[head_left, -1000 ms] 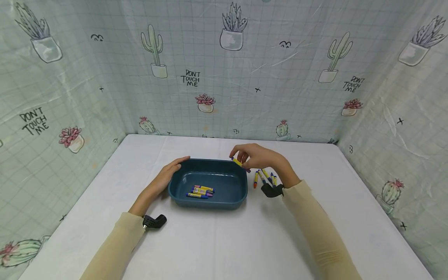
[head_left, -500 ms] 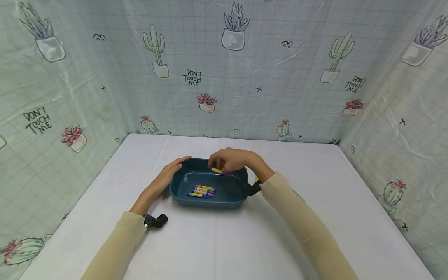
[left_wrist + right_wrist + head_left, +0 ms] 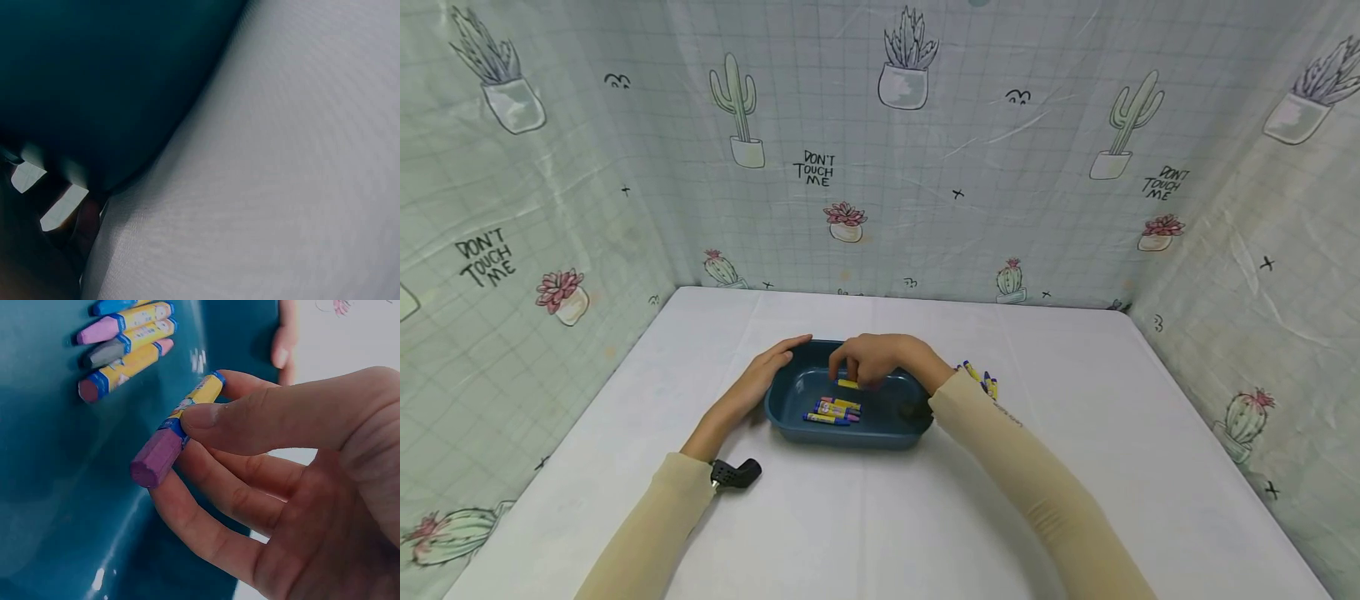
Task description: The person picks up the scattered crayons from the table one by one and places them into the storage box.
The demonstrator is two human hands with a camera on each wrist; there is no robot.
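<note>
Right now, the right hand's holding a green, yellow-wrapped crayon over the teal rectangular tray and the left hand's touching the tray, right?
Not quite: the yellow-wrapped crayon in the right hand is purple, not green, as the right wrist view shows. The left hand does touch the teal tray.

Cactus-print cloth (image 3: 1045,212) on three sides of a white table (image 3: 857,533) indicates a screened-off booth.
</note>
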